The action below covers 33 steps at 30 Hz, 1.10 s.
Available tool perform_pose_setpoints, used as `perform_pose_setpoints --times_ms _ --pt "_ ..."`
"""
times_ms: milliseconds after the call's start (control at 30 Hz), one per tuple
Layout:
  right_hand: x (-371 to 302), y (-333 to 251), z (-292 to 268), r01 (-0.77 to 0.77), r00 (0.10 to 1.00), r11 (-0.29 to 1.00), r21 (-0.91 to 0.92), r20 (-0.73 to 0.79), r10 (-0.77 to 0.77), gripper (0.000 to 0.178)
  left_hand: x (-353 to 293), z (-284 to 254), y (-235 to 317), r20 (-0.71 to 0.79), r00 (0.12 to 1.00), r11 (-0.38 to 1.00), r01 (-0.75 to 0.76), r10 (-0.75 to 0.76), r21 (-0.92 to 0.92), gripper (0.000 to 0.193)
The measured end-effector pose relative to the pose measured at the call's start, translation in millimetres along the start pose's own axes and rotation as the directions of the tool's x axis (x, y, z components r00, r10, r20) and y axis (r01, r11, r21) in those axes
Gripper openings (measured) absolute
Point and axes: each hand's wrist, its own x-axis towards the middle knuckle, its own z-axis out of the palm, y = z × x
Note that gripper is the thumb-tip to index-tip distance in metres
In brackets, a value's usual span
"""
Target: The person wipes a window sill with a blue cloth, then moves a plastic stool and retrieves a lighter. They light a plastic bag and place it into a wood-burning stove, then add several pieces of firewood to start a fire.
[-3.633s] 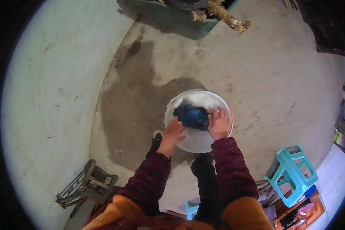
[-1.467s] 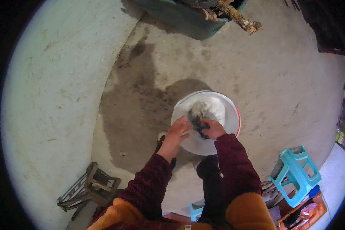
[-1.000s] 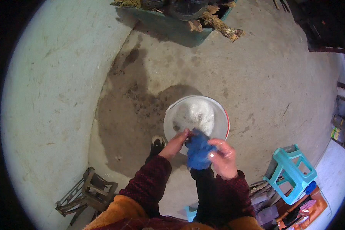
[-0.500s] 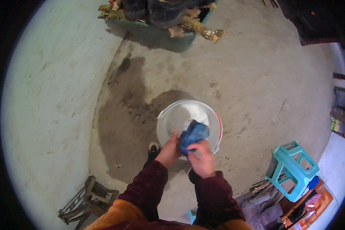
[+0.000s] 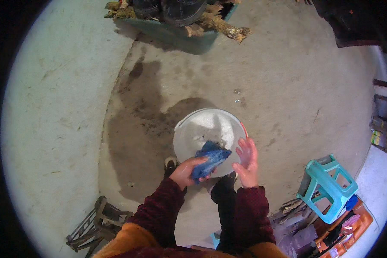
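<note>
Over the near edge of the white bucket [image 5: 181,142], the left hand [image 5: 185,173] has its fingers wrapped round a bunched blue cloth [image 5: 213,158], which seems lifted clear of the pale contents but not yet set down. By the bucket's right edge, the right hand [image 5: 248,164] is empty, fingers spread wide.

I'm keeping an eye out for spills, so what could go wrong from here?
The blue cloth is gripped by the left hand alone, with the right hand open beside it, so it might slip. The shoes appear close to the white bucket, so a careless step might knock it.
</note>
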Motion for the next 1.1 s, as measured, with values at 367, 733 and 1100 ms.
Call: perform_pose_setpoints --times_ms 367,733,1100 --pt "9 28 18 -0.328 0.942 0.945 0.018 0.078 0.326 0.04 4 -6 -14 0.224 0.944 0.969 0.246 -0.242 0.01 0.045" --pt "10 34 30 -0.346 0.936 0.778 -0.525 -0.132 0.327 0.051 6 7 -6 0.019 0.999 0.71 -0.044 0.044 0.703 0.039" --pt "-5 49 25 -0.304 0.941 0.624 -0.72 -0.126 0.313 0.04 12 32 -57 -0.178 0.821 0.082 0.159 0.543 0.984 0.033"
